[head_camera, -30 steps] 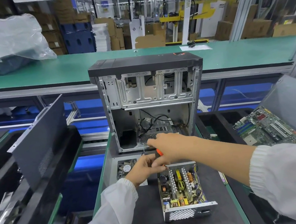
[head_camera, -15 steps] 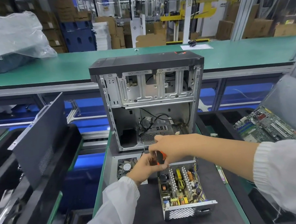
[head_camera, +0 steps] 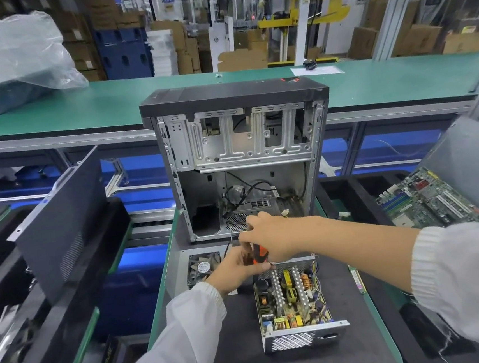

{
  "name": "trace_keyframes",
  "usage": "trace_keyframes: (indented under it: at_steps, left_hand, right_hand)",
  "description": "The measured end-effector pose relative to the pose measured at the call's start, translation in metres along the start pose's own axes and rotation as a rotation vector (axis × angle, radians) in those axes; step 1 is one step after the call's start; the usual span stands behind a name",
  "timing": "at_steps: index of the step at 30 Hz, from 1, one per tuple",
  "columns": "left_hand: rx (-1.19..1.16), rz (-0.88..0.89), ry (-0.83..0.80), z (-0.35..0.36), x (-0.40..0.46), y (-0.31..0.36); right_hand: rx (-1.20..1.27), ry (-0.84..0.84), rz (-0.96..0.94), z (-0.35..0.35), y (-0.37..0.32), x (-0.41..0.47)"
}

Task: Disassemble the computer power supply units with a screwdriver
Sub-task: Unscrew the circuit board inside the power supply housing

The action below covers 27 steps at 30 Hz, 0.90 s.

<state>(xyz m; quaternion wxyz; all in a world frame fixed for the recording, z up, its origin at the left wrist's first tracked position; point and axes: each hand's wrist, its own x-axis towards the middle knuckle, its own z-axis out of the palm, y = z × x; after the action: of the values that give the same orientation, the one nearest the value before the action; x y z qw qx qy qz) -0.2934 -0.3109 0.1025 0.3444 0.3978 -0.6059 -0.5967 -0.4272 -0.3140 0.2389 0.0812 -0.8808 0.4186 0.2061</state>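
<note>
- Head view: since the earlier frame the right hand (head_camera: pixel 270 238) has dropped from in front of the case opening toward the far rim of the power supply unit (head_camera: pixel 295 301), and more of the orange-and-black screwdriver (head_camera: pixel 259 254) handle shows.
- The right hand's grip is curled round the screwdriver handle, just above centre of the frame; the tool's tip is hidden by the hands.
- The left hand (head_camera: pixel 234 266) sits just left of it, fingers bent and touching the screwdriver at the unit's far left corner; whether it pinches the tool or only steadies it cannot be told.
- The power supply unit lies lid off on the dark mat (head_camera: pixel 234 351) of the desk (head_camera: pixel 389 339), lower centre of the frame, its circuit board, coils and heatsinks exposed and its perforated end panel facing the camera.
- A cooling fan (head_camera: pixel 202 268) in a grey cover lies flat just left of the hands.
- An open computer case (head_camera: pixel 239 158) stands upright behind the hands, centre of the frame, with loose black cables inside.
- A grey side panel (head_camera: pixel 61 222) leans tilted in a black bin at left.
- A green motherboard (head_camera: pixel 427 198) leans at the right edge.
- A green conveyor (head_camera: pixel 79 109) crosses the upper frame, with a clear plastic bag (head_camera: pixel 6 54) at upper left.
- Both sleeves are white.
</note>
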Motion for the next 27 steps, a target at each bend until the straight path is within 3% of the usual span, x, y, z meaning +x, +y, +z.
trace_keyframes:
  at_steps: [6,10,16,19,22,27]
  left_hand:
    - [-0.01,0.01,-0.002,0.002,-0.001,0.004]
    - [-0.05,0.014,-0.016,0.002,-0.001,0.003]
    - [-0.049,-0.031,-0.006,-0.001,0.004,0.0]
    - [-0.017,-0.001,-0.018,-0.001,0.004,-0.001]
    - [-0.033,0.017,-0.025,0.0,0.003,0.002]
    - [-0.032,-0.002,-0.036,0.0,0.001,0.003]
  right_hand:
    - [-0.065,0.168,0.239,-0.003,-0.011,0.002]
    - [-0.172,0.135,0.221,0.0,-0.013,0.004]
    - [-0.026,0.077,0.033,0.002,-0.001,0.001]
    - [0.019,0.083,0.106,-0.002,-0.003,0.0]
    - [-0.086,0.186,0.246,-0.004,-0.008,0.003]
    - [-0.157,0.078,0.174,-0.002,-0.011,0.003]
